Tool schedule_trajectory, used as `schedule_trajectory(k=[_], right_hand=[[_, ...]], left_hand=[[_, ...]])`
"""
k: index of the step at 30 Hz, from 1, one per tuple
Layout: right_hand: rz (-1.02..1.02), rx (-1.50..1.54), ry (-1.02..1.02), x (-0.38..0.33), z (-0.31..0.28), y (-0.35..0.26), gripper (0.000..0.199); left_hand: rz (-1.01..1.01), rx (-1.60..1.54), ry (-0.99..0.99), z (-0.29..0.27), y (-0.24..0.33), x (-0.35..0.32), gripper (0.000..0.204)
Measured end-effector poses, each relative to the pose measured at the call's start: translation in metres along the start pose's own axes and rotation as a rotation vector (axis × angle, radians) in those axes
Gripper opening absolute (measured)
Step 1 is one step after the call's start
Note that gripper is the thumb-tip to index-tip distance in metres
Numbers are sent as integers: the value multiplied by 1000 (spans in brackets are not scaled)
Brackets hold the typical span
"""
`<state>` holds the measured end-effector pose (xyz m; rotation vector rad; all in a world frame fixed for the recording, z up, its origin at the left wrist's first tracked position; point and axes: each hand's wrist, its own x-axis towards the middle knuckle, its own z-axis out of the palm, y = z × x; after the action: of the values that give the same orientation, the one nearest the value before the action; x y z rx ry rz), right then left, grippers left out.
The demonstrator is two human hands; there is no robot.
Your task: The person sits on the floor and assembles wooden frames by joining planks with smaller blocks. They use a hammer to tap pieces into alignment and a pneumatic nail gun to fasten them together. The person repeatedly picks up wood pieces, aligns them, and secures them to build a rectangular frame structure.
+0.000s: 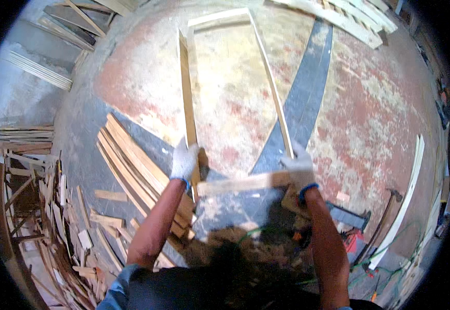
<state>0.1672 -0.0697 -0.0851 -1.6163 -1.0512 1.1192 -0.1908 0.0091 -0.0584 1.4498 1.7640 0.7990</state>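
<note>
Two long wooden boards and two shorter ones form a narrow rectangle on edge over the floor. My left hand [185,161], in a white glove, is closed round the near part of the left long board [187,98]. At the near end of the right long board [270,80], my gloved right hand [300,164] grips it. The short near board [243,184] lies between my hands, its right end partly behind my right hand. A far crosspiece [220,19] meets the right board at a corner. Between this crosspiece and the left board's far tip, a small gap shows.
A stack of long boards [137,165] lies left of the frame, with scrap wood [75,248] beyond. On the right are a hammer [390,199], a long white strip [403,206] and a grey-blue tool [348,216]. Slatted wood [338,20] lies at the far right.
</note>
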Motion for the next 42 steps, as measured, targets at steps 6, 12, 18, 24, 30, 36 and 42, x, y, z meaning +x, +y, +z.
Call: schedule_trajectory(k=[6,12,18,24,30,36,42], right_hand=[[36,-125,17,-6,-2,-5,47],[19,-77,56,-5,-4,-5,44],[103,23,-3,-4,-16,1,43],[47,-579,-150,62,-121,-68,50],[-238,-1147,580,145,-352,-100,47],[-274,-958,-212,38,-108,-122,36],[-211,-588,-541,-101,54,-97,64]], left_hand=[[-75,-93,-15,6,7,-9,36],[-119,-106,2,11,18,-11,33],[-117,-109,-24,10,13,-7,31],[-148,-108,-1,-1,18,-13,29],[-262,-291,-35,21,18,-9,26],[-239,-348,48,20,27,-29,31],[-280,-532,-103,67,82,-63,29]])
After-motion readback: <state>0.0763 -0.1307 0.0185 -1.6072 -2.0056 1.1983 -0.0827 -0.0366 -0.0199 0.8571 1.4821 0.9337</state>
